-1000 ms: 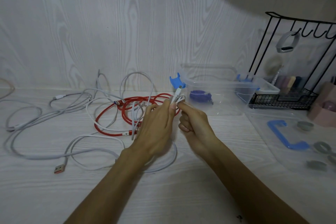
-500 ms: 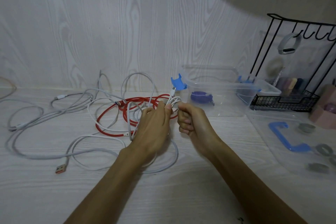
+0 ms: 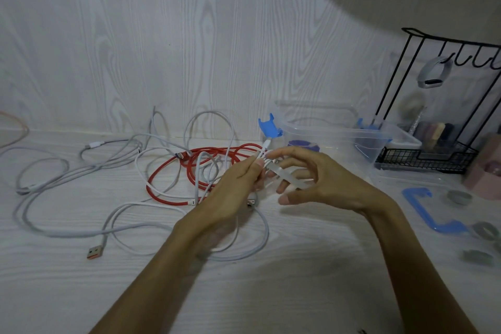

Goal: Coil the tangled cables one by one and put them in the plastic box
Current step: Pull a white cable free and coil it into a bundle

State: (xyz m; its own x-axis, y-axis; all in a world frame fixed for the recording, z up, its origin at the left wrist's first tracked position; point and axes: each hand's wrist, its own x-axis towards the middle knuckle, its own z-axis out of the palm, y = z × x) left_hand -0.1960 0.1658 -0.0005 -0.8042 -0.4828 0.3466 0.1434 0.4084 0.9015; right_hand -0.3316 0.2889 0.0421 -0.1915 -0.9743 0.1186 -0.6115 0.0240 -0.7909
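Left hand [image 3: 238, 184] pinches white cable [image 3: 264, 148] bundle, fingers curled tight round it, plug tip poking up. Right hand [image 3: 320, 179] just beside, fingers spread, a strip lying across them. Red cable [image 3: 168, 198] tangled with white loops on bench [image 3: 298, 266], left. Plastic box [image 3: 360, 141] far right, lid off.

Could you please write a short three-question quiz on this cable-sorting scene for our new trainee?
1. True or false: the red cable already lies inside the plastic box.
2. Which hand pinches the white cable? A) left hand B) right hand C) neither
3. Fill in: the right hand's fingers are ____, not curled.

Key: 1 false, it lies on the table; 2 A; 3 spread.
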